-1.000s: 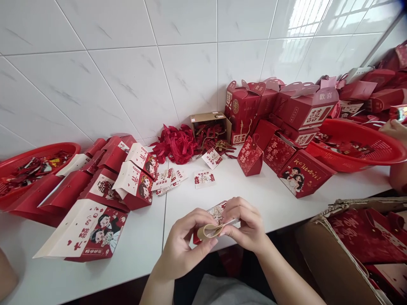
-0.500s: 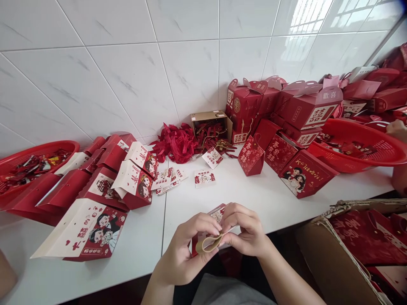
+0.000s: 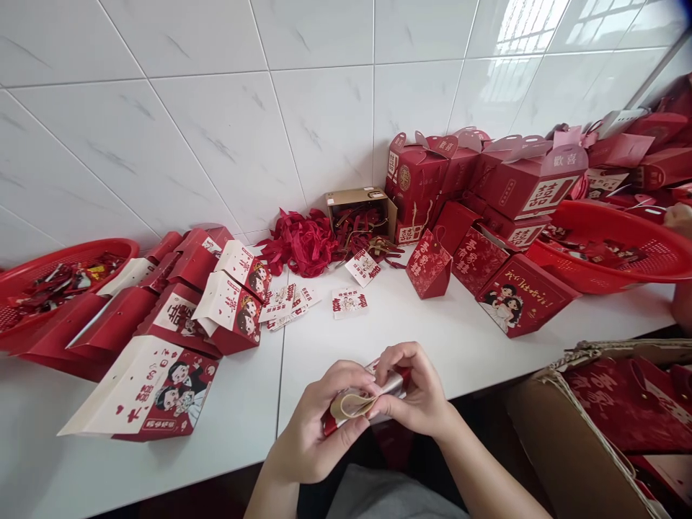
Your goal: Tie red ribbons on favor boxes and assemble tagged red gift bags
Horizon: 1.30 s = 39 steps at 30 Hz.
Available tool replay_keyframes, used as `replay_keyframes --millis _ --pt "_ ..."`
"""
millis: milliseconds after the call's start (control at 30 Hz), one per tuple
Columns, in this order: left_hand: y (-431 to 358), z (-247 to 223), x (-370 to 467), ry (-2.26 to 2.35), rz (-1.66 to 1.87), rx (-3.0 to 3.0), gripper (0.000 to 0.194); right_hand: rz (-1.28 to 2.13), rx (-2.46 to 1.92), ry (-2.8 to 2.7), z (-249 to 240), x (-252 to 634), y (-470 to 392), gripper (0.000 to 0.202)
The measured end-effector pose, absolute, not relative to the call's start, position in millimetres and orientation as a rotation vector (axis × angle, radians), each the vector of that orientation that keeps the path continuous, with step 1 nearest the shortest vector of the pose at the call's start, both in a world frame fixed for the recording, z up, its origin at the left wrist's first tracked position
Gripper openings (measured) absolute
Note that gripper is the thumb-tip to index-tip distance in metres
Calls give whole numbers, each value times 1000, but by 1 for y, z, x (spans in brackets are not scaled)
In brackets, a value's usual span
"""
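Observation:
Close to the front edge of the white table (image 3: 318, 346), my left hand (image 3: 318, 425) and my right hand (image 3: 414, 393) meet over a small red printed piece, mostly covered by my fingers. Between them a tan strip (image 3: 351, 405) is bent into a loop. Its two sides come together at my fingertips, and both hands pinch it there. Whether the strip belongs to the red piece I cannot tell. White printed cards (image 3: 349, 303) lie beyond my hands, beside a heap of dark red ribbon (image 3: 303, 245).
Red gift boxes with pale flaps (image 3: 130, 389) stand at left before a red basket (image 3: 127, 249) of sweets. More boxes (image 3: 416, 173) are stacked by the wall. At right are another red basket (image 3: 638, 277), a person's hand (image 3: 678, 216) and a cardboard carton (image 3: 562, 418).
The looped strip has been pinched closer together at its right end, and the loop now looks rounder. My right fingers have shifted slightly, showing a shiny pale part beside them.

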<state>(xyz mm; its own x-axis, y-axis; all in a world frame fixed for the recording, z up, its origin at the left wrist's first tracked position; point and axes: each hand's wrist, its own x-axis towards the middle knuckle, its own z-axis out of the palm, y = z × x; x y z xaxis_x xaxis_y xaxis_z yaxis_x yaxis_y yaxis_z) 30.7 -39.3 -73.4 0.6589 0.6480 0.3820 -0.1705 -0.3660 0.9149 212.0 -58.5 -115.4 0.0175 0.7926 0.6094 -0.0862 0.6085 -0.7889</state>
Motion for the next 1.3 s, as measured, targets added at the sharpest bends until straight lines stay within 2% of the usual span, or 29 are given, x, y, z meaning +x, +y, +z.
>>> replay_keyframes --millis 167,367,533,800,1133,1300 --pt "-39 -73 32 388 901 1727 32 635 -696 -1489 -111 214 -57 44" --pt "-48 -76 36 734 1015 1495 34 457 -706 -1508 -108 213 -54 24" --pt "-53 -75 42 818 1061 1314 37 447 -721 -1489 -111 212 -54 23" --pt "-54 -81 43 846 1140 1335 38 487 -749 -1474 -109 211 -55 20" --pt "-50 -88 46 992 1161 1334 40 672 -975 -1496 -90 215 -62 29" --pt "-32 -97 52 1045 1180 1359 41 415 -925 -1445 -94 214 -56 35"
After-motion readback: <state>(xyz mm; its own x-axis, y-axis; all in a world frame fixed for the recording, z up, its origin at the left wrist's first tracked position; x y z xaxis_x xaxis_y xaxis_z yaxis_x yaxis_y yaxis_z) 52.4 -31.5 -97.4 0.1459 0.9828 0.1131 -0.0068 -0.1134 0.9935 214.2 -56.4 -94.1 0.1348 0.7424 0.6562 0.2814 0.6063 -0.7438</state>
